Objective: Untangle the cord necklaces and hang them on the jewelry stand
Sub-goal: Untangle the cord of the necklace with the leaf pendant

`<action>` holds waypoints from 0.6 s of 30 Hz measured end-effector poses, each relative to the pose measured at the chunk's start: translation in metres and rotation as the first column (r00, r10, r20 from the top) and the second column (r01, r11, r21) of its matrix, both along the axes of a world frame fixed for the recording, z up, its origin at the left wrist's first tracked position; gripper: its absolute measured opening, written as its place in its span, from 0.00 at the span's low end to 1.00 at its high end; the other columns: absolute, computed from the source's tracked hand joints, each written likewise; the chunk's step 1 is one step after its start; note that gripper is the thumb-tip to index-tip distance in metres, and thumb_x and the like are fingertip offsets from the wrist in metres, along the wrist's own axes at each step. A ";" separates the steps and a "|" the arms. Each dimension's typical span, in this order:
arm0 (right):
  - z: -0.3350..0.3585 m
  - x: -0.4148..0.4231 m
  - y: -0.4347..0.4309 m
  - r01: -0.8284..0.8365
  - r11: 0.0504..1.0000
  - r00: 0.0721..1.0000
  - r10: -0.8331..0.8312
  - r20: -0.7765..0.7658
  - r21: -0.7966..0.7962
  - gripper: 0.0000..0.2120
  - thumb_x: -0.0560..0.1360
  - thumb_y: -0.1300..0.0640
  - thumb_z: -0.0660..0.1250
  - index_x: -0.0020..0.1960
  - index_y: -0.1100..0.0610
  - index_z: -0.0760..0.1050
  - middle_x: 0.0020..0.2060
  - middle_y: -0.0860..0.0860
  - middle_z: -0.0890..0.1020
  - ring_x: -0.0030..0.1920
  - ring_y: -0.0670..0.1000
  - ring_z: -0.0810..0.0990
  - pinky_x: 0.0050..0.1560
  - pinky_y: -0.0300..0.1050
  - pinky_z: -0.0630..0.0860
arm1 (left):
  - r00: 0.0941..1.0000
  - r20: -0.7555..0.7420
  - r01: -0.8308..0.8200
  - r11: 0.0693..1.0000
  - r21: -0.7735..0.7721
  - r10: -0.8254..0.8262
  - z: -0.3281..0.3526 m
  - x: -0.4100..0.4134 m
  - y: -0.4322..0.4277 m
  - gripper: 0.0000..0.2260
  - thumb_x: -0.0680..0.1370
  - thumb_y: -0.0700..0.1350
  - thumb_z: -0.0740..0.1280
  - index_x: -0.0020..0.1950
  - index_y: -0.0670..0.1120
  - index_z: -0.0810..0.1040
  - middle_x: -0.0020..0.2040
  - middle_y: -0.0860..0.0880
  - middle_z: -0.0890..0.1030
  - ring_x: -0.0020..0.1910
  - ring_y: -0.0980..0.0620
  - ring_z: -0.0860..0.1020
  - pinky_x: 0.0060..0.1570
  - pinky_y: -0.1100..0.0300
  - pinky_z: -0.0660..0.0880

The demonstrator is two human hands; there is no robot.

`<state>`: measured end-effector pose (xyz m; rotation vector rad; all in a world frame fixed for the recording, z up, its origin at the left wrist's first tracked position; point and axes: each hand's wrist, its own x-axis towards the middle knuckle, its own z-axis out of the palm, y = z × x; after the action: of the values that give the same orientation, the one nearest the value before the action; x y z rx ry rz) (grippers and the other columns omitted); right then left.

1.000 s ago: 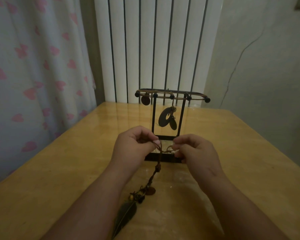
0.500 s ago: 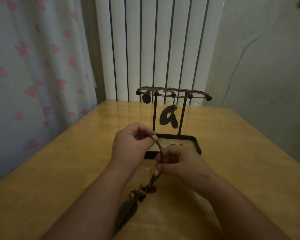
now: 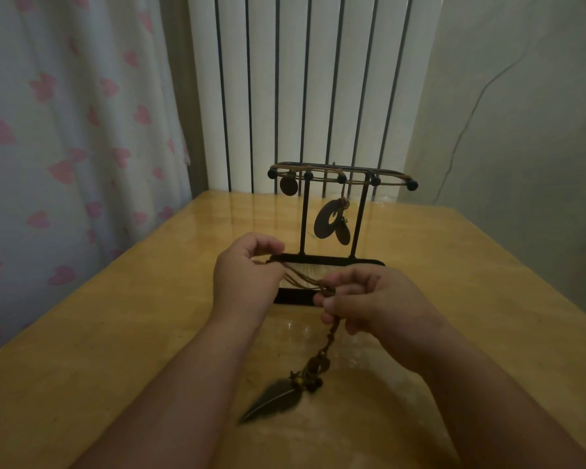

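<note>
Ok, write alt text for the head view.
The left hand and right hand stretch a brown cord necklace between them over a wooden table, its feather pendant lying on it. Behind, a black jewelry stand holds disc pendants.

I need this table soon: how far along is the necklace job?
Done: cords with disc pendants hang on the jewelry stand. In hand: left hand and right hand grip the feather necklace, stretching its cords between them, feather lying on the table. Left: freeing and hanging it.

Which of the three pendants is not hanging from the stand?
The feather pendant, resting on the table nearest the camera; the round disc and the oval ring both hang from the stand.
</note>
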<state>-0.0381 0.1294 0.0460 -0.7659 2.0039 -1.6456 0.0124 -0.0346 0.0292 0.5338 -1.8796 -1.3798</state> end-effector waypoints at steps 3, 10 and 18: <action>0.000 0.000 -0.001 0.036 0.999 0.998 -0.035 -0.052 0.014 0.11 0.72 0.66 0.71 0.53 0.56 0.79 0.41 0.51 0.87 0.40 0.48 0.85 0.35 0.39 0.77 | 0.999 0.050 0.000 0.990 -0.138 0.007 -0.001 0.001 0.001 0.17 0.73 0.32 0.68 0.50 0.55 0.77 0.49 0.51 0.78 0.39 0.56 0.75 0.32 0.68 0.71; -0.001 0.000 -0.001 0.089 0.994 0.985 -0.078 -0.155 0.062 0.09 0.71 0.66 0.72 0.48 0.56 0.79 0.38 0.50 0.86 0.37 0.47 0.85 0.34 0.38 0.78 | 0.947 -0.034 0.296 0.909 -0.292 -0.320 0.002 0.011 0.004 0.12 0.74 0.33 0.67 0.38 0.50 0.77 0.34 0.52 0.75 0.33 0.58 0.73 0.34 0.67 0.72; -0.003 -0.002 -0.001 0.123 0.992 0.978 -0.116 -0.175 0.030 0.09 0.70 0.66 0.73 0.48 0.57 0.79 0.37 0.52 0.86 0.37 0.48 0.85 0.34 0.40 0.78 | 0.912 0.114 0.409 0.873 -0.264 -0.393 -0.005 0.005 0.003 0.08 0.74 0.38 0.70 0.41 0.51 0.80 0.35 0.53 0.79 0.35 0.57 0.77 0.35 0.65 0.73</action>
<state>-0.0402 0.1284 0.0426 -0.8126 2.2371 -1.6478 0.0175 -0.0312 0.0247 0.0334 -2.2777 -1.3191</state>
